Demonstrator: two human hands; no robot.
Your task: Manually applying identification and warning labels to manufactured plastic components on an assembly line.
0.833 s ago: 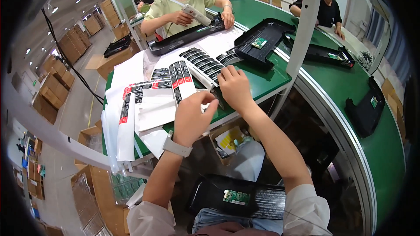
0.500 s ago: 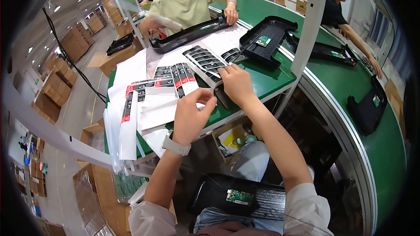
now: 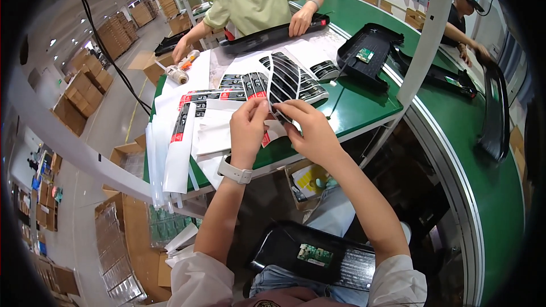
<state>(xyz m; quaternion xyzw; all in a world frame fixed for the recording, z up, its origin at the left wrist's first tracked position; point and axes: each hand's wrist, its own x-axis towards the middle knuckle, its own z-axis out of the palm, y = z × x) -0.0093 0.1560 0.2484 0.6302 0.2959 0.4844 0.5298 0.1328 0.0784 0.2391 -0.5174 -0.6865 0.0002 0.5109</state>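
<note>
A sheet of black labels (image 3: 284, 79) with white gaps between them stands bent upward over the table's near part. Both my hands pinch its lower edge close together. My left hand (image 3: 248, 128), wearing a white watch (image 3: 235, 171), is closed at the sheet's left corner, beside a narrow white strip (image 3: 271, 74). Just to its right, my right hand (image 3: 311, 131) is closed on the same edge; its fingertips partly hide what lies between them. On my lap rests a black plastic casing (image 3: 347, 256) with a green circuit board (image 3: 314, 254) inside.
More label sheets with red ends (image 3: 199, 95) and white papers (image 3: 219, 133) cover the green table (image 3: 364, 108). Across it, a person handles a long black casing (image 3: 270, 38) near a tape dispenser (image 3: 177, 74). A white post (image 3: 426, 40) rises at right, beside a green conveyor (image 3: 455, 119).
My hands have come together and lifted the label sheet's near edge off the table. The person opposite has put a hand on the tape dispenser. At right, a casing has been tipped up.
</note>
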